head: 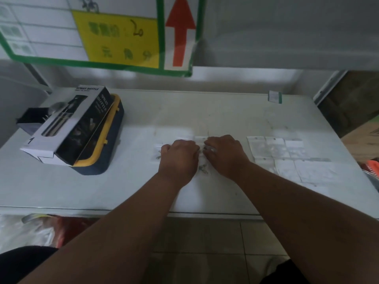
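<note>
Midway along the table's front edge: two hands over small bags

Near the middle of the white table [205, 111], a little back from its front edge, both hands sit knuckles-up and almost touching. The right hand [223, 152] has its fingers curled down onto a small clear bag [209, 149], and seems to pinch the plastic at the gap between the hands. The left hand [179, 154] lies just beside it over another flat bag [159, 153], with a bit of metal showing at that bag's left end. Its fingertips are tucked under, so I cannot tell whether it grips or only presses. A small metal piece [203, 168] lies on the table between the two wrists.

Toward the right edge, near the right hand, a patch of empty clear bags [287, 154] lies flat in rows. At the left edge, a spray bottle box [69, 126] leans on a navy case with a yellow rim [98, 162]. By the far right corner stands a small white tag with a green border [274, 96].
</note>
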